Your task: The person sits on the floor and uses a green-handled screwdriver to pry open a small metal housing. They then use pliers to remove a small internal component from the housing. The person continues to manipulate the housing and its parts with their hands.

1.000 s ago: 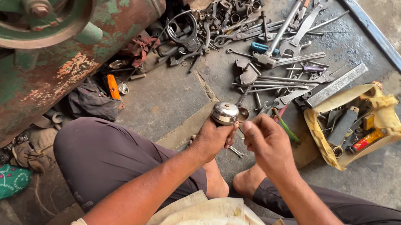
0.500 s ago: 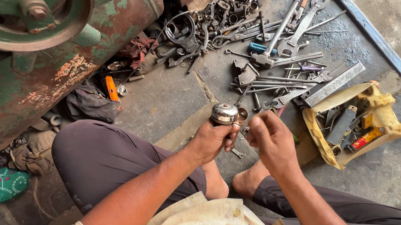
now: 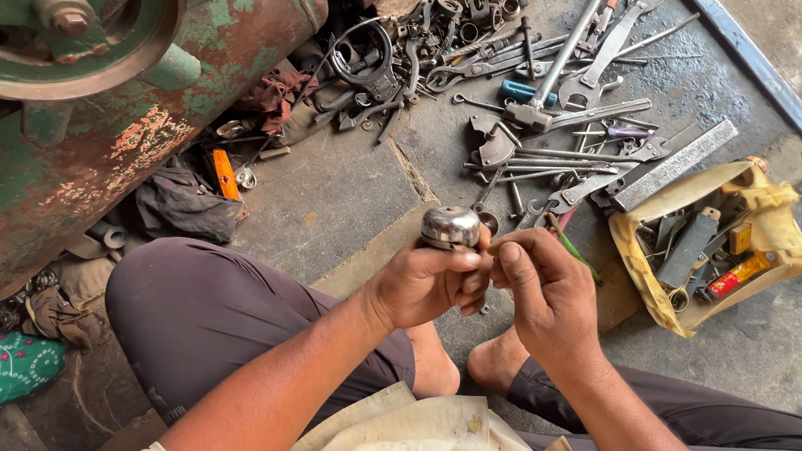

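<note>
left hand (image 3: 425, 284) curled tight round a shiny metal dome part (image 3: 450, 226), held above the floor (image 3: 334, 198) | right hand (image 3: 539, 292) pinching at its side; what it pinches is hidden | advice: brace dome firm; small turns; keep over knees

A yellow cloth bag (image 3: 774, 223) lies open on the floor, right of the right hand (image 3: 549, 293). Inside it sits a small red-and-yellow pack (image 3: 740, 274).
</note>
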